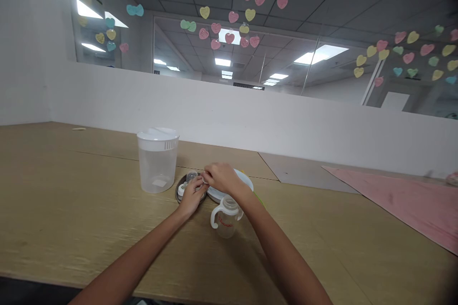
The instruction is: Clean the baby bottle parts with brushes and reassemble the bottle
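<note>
My left hand (192, 197) and my right hand (222, 177) meet over a dark round dish (178, 196). Their fingers are closed together around something small and pale, too hidden to name. A clear dome-shaped cap (192, 176) and a white ring-like part (181, 189) lie in the dish beside my left fingers. Under my right wrist stands a clear baby bottle (225, 225) with two white handles, open at the top and with red lettering. A pale plate (246, 178) is partly covered by my right hand.
A clear plastic bucket (157, 167) with a white lid stands left of the dish. On the right of the wooden table (89, 219) lies a pink mat (404, 200). Behind runs a white low wall (229, 119) below glass with heart-shaped notes. Something green and yellow shows by the plate.
</note>
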{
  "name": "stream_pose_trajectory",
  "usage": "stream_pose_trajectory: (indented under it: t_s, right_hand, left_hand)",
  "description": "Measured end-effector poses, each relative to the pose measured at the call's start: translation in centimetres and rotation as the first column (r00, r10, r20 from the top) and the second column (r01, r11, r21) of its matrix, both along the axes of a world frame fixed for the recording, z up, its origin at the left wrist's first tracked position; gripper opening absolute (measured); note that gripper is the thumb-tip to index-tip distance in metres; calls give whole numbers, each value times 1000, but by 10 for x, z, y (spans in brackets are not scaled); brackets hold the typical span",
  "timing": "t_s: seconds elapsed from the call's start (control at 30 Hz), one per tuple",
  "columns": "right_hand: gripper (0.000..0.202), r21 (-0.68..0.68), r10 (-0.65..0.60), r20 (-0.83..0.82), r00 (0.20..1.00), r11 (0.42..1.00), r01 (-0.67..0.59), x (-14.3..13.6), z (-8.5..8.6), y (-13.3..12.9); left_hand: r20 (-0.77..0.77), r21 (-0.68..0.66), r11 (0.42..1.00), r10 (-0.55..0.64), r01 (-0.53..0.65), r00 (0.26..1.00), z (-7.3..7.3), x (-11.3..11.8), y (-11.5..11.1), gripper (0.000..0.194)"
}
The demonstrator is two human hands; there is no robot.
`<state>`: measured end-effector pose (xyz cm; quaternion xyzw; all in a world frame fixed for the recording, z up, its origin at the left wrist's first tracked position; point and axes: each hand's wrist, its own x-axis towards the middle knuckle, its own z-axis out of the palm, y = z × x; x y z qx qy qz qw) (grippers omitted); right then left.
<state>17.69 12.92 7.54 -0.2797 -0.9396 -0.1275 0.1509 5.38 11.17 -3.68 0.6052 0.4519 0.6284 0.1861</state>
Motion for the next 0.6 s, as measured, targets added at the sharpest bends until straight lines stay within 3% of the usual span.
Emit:
stream_pose_trajectory:
  t_s: [0.2,0.6]
  right_hand:
    - [30,125,-15,4,1000,992,14,3,15,-13]
    - [29,331,57,-140,989,944,-7,19,35,-27]
  left_hand:
    - [-34,16,1000,4,-3,999,-1,4,-2,24]
    - [-105,63,996,69,-63,992,-9,6,1,30]
